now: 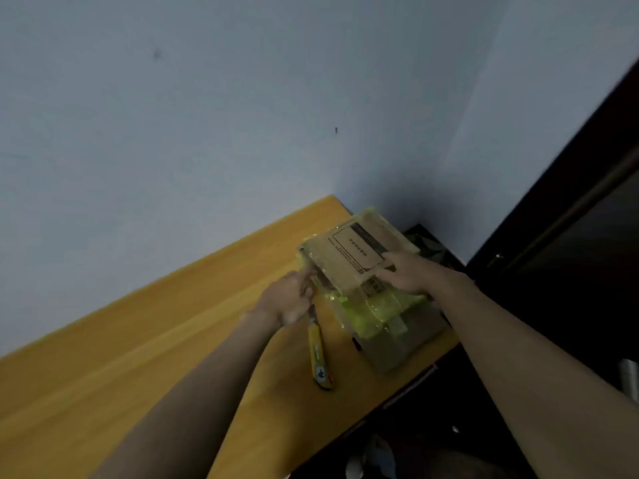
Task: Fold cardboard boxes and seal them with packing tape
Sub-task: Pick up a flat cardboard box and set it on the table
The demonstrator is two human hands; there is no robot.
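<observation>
Fingers of the right hand (403, 276) lay spread and fairly straight on top of a flat brown cardboard box (359, 252) wrapped in shiny yellowish packing tape, pressing it down at the right end of an orange wooden table (145, 344) near the corner of pale blue walls (207, 98). The left hand (292, 299) — fingers curled — pinched at the box's left edge, though exactly what it gripped was too blurred to tell. A yellow-handled utility knife (320, 354) lay on the table just beside the box.
</observation>
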